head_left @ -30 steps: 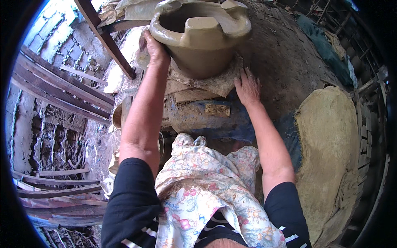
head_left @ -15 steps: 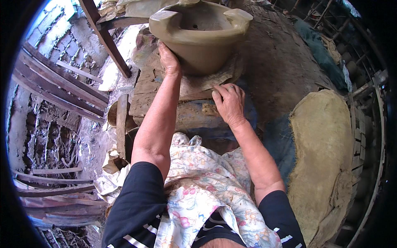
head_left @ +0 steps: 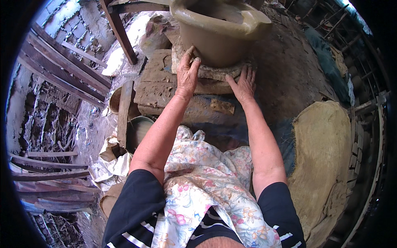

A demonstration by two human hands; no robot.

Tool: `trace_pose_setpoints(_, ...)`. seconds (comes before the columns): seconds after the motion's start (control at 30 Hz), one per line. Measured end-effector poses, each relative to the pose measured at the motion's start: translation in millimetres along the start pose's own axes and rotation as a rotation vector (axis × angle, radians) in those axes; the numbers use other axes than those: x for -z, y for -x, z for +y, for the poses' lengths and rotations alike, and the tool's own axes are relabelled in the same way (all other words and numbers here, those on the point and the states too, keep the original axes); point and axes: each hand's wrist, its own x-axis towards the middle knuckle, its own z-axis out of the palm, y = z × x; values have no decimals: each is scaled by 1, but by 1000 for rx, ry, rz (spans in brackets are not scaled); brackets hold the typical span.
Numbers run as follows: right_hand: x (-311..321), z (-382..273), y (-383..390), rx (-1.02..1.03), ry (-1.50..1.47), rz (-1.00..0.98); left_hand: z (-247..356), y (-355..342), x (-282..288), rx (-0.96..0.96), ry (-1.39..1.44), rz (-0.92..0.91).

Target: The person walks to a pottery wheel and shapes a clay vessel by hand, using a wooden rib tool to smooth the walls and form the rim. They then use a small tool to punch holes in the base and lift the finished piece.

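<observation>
A large wet clay pot (head_left: 215, 43) with a thick rim and a raised lip at its right stands ahead of me, its top partly cut off by the frame edge. Under it lies a rough, clay-smeared mat or slab (head_left: 215, 73). My left hand (head_left: 188, 75) rests at the pot's lower left, thumb apart from the fingers, with fingertips at the mat and pot base. At the mat's front right edge, my right hand (head_left: 245, 86) lies with fingers stretched forward and thumb apart. Neither hand is wrapped round the pot.
A muddy wooden block (head_left: 155, 87) supports the mat. To its left are an upright plank (head_left: 125, 109) and a round basin (head_left: 140, 130). A tan sack (head_left: 320, 153) lies at the right; a floral cloth (head_left: 206, 165) covers my lap. A wooden frame leg (head_left: 120, 35) stands far left.
My left hand has come down from the pot's side to its base. The right hand has slid right along the mat's edge, fingers now extended. The pot sits farther right and higher in view.
</observation>
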Motion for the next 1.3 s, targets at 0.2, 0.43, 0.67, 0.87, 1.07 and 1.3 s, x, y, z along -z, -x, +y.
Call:
trace_pose_setpoints(0.2,15,-13,-3,-90,-22,-65,3,-3,6,49,127,-65)
trace_pose_setpoints(0.43,19,-20,-15,-154,38,-106,10,6,1,48,-97,-94)
trace_pose_setpoints(0.67,22,1,-28,-12,40,-96,12,17,-7,178,5,-119)
trace_pose_setpoints(0.87,18,13,-37,154,50,-19,19,18,-7,319,134,-207)
trace_pose_setpoints(1.07,18,17,-37,140,47,-49,34,7,5,391,-40,-327)
trace_pose_setpoints(1.3,18,12,-35,145,48,-27,51,-31,6,519,-135,-515)
